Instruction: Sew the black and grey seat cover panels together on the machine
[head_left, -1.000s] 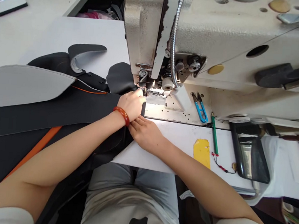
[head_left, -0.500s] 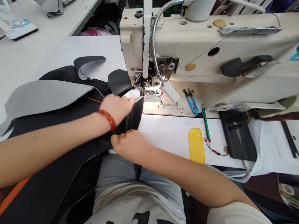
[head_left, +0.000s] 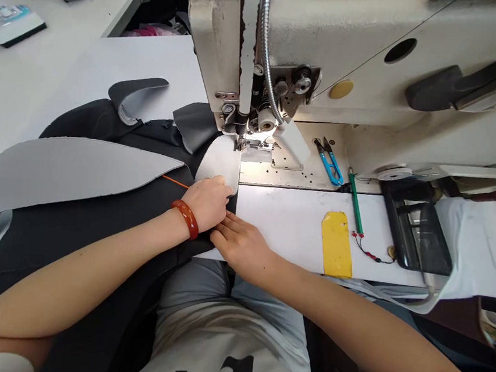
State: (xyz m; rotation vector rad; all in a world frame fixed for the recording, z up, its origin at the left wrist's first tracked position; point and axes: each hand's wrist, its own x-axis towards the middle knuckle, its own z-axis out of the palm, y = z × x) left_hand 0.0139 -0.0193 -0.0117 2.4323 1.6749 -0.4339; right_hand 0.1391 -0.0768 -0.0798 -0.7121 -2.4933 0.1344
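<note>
My left hand (head_left: pixel 208 204), with a red-brown bangle on its wrist, is closed on the edge of the black fabric (head_left: pixel 109 213), just below a light grey rounded piece (head_left: pixel 220 160). That piece lies on the black fabric, its upper end at the presser foot (head_left: pixel 238 143) of the sewing machine (head_left: pixel 212 36). My right hand (head_left: pixel 242 244) touches the left, its fingertips pressed together on the same black edge; their undersides are hidden. A long grey panel (head_left: pixel 74 166) rests across the fabric to the left, with an orange strip (head_left: pixel 175 182) by its tip.
Blue thread snips (head_left: pixel 331 163) lie on the machine bed. Right of my hands are a green pencil-like stick (head_left: pixel 356 202), a yellow card (head_left: pixel 337 244) and a black tray (head_left: pixel 419 232). Curled dark flaps (head_left: pixel 130 90) stand up at the back left.
My left hand has drawn back from the needle towards me, leaving the grey rounded piece lying flat and exposed. My right hand's fist has loosened into straighter fingers. The view has moved closer.
</note>
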